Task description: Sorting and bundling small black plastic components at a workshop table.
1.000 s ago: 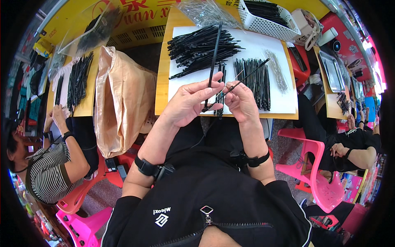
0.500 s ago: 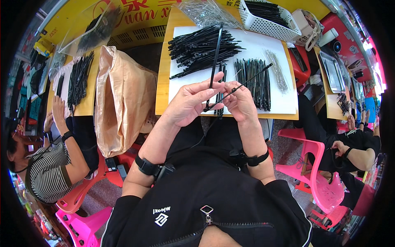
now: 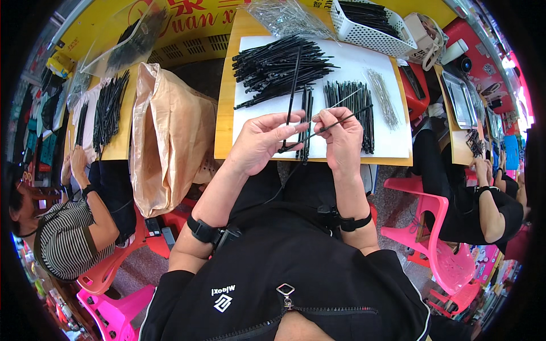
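Left hand (image 3: 259,141): half open, thumb and fingers loosely closed about the upright black rod (image 3: 294,85); how firmly, I cannot tell from here. Right hand (image 3: 344,139): thumb and forefinger pinched together on a thin pale wire (image 3: 348,98), which points up and to the right.

I note the governing relation: the slanting black rod (image 3: 352,115) has its long axis running from just below the left fingers, up and rightward, across the right fingertips. Its free end lies nearer the right hand. Its lower end meets the upright black rod in a narrow V beside the left hand; whether the two are one piece, I cannot determine.

Between and beyond the hands lies a narrow black bundle (image 3: 307,105) on a white sheet (image 3: 393,139). Beyond the right hand I record a row of black rods (image 3: 341,92), then silver wires (image 3: 383,99). Further off are a heaped pile of black rods (image 3: 278,62), a clear plastic bag (image 3: 290,21) and a perforated white basket (image 3: 372,38).
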Motion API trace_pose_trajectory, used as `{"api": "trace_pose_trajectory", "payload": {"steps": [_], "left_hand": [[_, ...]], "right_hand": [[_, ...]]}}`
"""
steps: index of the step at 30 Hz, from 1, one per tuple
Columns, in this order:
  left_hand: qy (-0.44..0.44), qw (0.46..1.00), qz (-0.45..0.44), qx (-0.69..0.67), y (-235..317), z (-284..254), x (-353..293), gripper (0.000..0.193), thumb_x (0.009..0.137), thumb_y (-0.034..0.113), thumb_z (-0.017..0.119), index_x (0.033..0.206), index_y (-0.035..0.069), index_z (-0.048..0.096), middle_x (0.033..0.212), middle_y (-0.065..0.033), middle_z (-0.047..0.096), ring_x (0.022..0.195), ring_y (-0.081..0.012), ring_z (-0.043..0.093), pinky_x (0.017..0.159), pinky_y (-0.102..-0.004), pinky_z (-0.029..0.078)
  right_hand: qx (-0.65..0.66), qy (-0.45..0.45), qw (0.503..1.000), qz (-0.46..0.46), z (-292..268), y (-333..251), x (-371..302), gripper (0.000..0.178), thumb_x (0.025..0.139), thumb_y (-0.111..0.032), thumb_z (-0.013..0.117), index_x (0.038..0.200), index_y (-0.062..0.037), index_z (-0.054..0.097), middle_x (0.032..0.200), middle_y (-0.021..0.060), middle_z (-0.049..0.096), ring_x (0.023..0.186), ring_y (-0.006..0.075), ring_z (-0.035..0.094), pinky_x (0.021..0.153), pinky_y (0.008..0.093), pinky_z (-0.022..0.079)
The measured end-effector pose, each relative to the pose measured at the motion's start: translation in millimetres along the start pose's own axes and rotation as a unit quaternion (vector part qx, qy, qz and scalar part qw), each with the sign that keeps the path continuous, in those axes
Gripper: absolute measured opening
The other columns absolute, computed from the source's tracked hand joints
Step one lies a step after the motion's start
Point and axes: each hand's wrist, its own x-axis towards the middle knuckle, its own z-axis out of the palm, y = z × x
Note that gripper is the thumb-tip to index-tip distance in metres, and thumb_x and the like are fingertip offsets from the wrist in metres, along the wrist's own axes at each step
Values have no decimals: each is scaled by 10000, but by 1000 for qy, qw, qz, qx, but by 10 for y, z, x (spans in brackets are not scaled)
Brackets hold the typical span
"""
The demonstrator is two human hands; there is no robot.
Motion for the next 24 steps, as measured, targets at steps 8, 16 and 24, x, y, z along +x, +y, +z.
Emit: {"api": "trace_pose_trajectory", "payload": {"steps": [8, 16, 24], "left_hand": [[75, 994, -5, 78, -142, -94, 0, 176, 841, -8, 641, 1012, -43, 613, 915, -109, 650, 841, -197, 671, 752, -310, 563], [96, 991, -29, 84, -190, -131, -12, 159, 837, 6, 657, 980, -51, 621, 901, -107, 652, 841, -201, 670, 757, -300, 559], [89, 990, -43, 101, -171, -105, -30, 121, 837, 33, 666, 929, -43, 642, 869, -93, 656, 823, -199, 672, 714, -264, 535]], "right_hand": [[-65, -38, 997, 30, 21, -102, -60, 108, 876, -37, 603, 976, 5, 597, 884, 122, 675, 757, 116, 639, 660, 213, 496], [-86, -109, 982, 128, -204, -121, -57, 199, 856, -41, 638, 1037, 39, 619, 911, 93, 665, 714, 86, 604, 660, 201, 505], [-25, -75, 992, 101, -82, -125, -99, 197, 875, -27, 614, 1051, 61, 604, 937, 143, 666, 776, 149, 667, 724, 247, 559]]}}
